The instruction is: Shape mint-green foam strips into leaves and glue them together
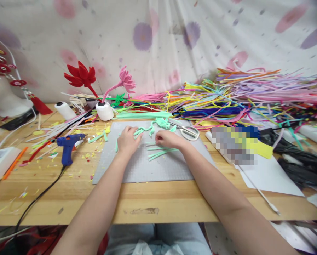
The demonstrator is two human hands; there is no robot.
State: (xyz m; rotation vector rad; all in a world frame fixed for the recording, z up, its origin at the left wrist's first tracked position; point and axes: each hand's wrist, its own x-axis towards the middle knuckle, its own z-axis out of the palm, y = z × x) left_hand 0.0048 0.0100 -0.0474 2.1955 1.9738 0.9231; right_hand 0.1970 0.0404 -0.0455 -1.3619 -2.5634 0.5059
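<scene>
My left hand (129,141) rests at the left of the grey cutting mat (145,173), its fingers bent around a mint green pipe cleaner stem (147,129). That stem leads toward a mint green pipe cleaner flower (163,123) at the mat's back. My right hand (167,138) is curled closed on the mat, just in front of the flower; what its fingertips pinch, if anything, is hidden. Several cut mint green pipe cleaner strips (160,154) lie beside and below it. A pair of scissors (189,132) lies behind my right wrist.
A blue glue gun (68,148) with a black cord stands at left among scraps. Behind the mat are a red flower (80,75) and a pink flower (126,80) by a white spool (104,111). Heaped pipe cleaners (217,102) fill the back right; white paper (274,179) lies right.
</scene>
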